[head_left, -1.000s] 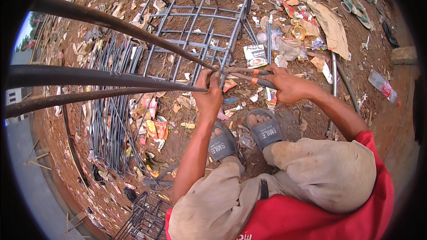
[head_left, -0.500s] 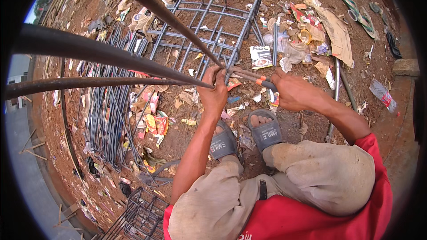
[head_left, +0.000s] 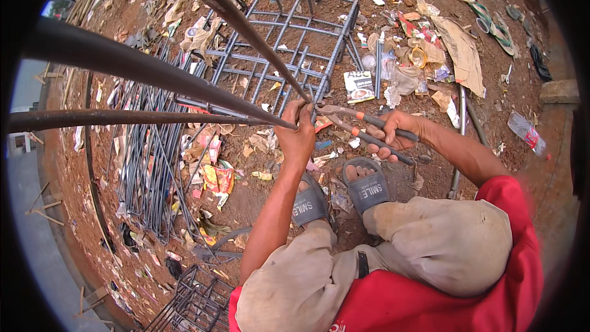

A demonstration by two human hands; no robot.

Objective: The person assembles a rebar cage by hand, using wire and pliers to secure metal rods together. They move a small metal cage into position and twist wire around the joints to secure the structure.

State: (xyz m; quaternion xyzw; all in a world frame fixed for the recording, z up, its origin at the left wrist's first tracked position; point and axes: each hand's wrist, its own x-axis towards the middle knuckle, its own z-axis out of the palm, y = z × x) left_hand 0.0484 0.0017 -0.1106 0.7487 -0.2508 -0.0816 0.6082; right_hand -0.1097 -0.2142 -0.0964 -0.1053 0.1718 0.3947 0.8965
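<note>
My left hand [head_left: 296, 138] is closed around steel reinforcing bars where several long dark rods meet, fingers and thumb pinched at the joint. One thick rod [head_left: 153, 71] slants up to the left from there. My right hand [head_left: 396, 135] holds tying pincers [head_left: 350, 123] with dark grips and orange bands. Their handles are spread apart, one by the thumb and the other by the fingers. The jaws touch the joint beside my left fingertips; any wire there is too small to make out. A rebar cage [head_left: 286, 21] lies just beyond both hands.
Loose thin rebar [head_left: 147, 166] is heaped at the left, and another cage [head_left: 193, 301] lies at the lower left. Litter, flattened cardboard [head_left: 461, 55] and a plastic bottle [head_left: 527, 132] are scattered over the reddish soil. My slippered feet [head_left: 365, 184] are below the pincers.
The pincers' handles have swung apart from nearly together. My right hand has shifted slightly down and loosened its fingers along them. My left hand stays at the joint.
</note>
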